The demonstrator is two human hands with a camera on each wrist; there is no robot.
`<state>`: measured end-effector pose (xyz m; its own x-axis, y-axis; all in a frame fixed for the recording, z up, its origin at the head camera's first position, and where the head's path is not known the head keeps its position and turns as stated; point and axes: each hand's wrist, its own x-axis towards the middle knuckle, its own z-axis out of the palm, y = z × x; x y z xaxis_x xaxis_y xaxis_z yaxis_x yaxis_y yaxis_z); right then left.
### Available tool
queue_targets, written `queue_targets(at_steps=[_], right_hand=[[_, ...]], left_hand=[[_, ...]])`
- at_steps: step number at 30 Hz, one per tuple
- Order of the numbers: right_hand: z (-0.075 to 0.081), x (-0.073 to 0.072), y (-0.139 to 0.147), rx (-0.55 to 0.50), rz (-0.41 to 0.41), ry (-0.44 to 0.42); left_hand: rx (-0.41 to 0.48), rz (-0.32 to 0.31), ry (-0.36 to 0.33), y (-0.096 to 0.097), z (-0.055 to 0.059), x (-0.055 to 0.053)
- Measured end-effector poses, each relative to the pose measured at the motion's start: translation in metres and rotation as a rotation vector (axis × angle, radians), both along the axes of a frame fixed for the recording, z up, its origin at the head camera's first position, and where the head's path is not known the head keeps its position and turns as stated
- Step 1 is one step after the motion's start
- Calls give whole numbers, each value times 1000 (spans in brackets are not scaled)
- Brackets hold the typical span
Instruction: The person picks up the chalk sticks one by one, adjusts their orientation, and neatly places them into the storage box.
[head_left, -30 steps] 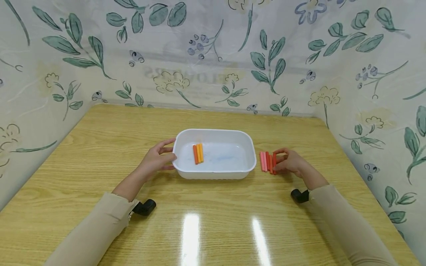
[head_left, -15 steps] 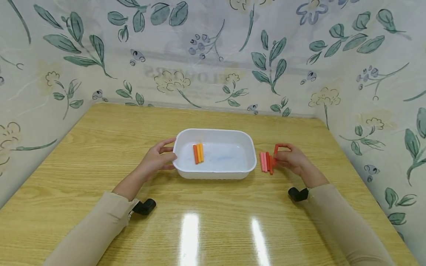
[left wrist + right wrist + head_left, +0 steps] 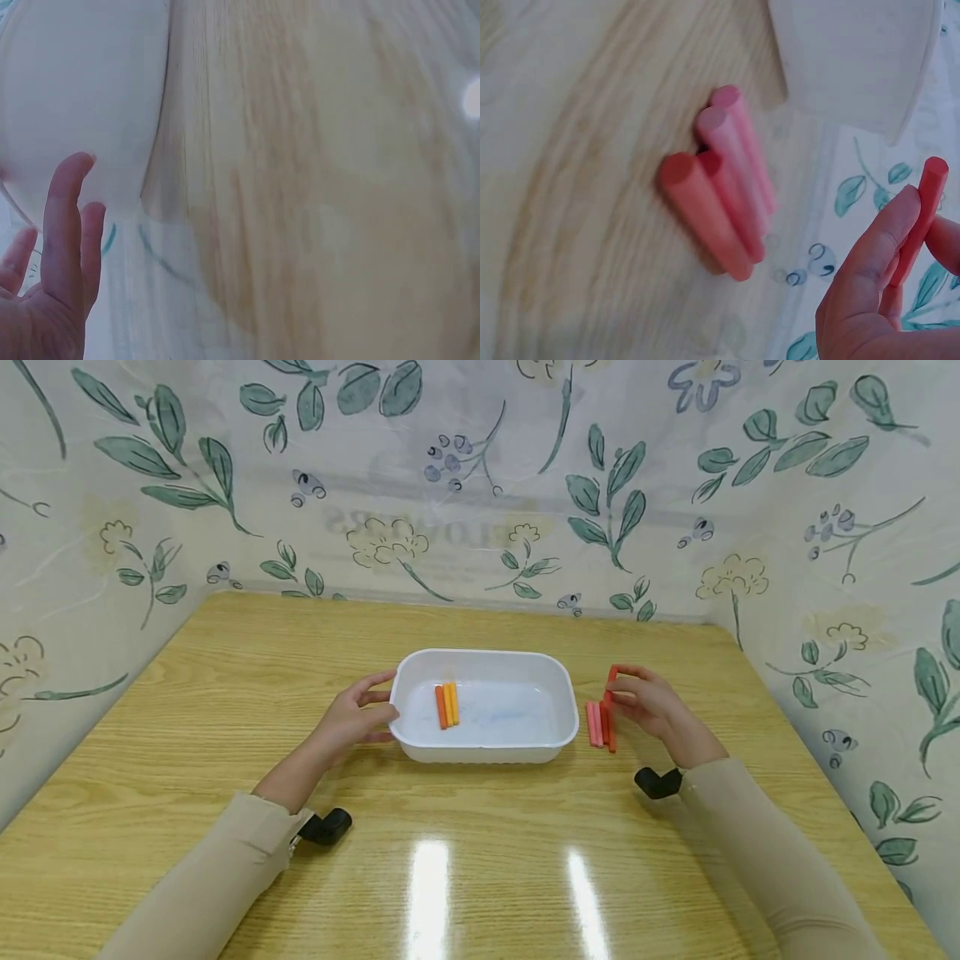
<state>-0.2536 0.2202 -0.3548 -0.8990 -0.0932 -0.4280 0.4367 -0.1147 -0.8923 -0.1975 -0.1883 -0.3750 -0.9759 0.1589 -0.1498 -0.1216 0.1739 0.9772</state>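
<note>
A white plastic tray (image 3: 483,755) sits mid-table. My left hand (image 3: 351,714) holds its left end, thumb at the rim and fingers spread along the outer wall; the left wrist view shows those fingers (image 3: 64,232) against the tray. Inside the tray, at its left, lie an orange-red crayon (image 3: 441,708) and two yellow-orange crayons (image 3: 452,705), side by side. Right of the tray, my right hand (image 3: 651,703) pinches a red crayon (image 3: 922,217) between thumb and fingers, raised off the table and tilted. Below it lie pink crayons (image 3: 731,161), a red one (image 3: 742,217) and an orange-red one (image 3: 705,217).
The wooden table (image 3: 495,868) carries bright light reflections near its front. A floral-patterned sheet (image 3: 480,485) stands behind and at both sides. Black wrist cameras show beneath both sleeves, the left camera (image 3: 327,827) and the right camera (image 3: 657,782).
My right hand has picked up the red crayon from the right end of the row and moved it up and slightly leftward. The left hand and tray have stayed put.
</note>
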Motion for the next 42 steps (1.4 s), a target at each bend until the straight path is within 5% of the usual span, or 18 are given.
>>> queue_targets(at_steps=[15,42], right_hand=[[13,-13,-29,-28,22,11],[40,-36,-84,-65,21,-159]], left_hand=[[14,18,-12,1,-2,0],[2,14,-13,2,0,-1]])
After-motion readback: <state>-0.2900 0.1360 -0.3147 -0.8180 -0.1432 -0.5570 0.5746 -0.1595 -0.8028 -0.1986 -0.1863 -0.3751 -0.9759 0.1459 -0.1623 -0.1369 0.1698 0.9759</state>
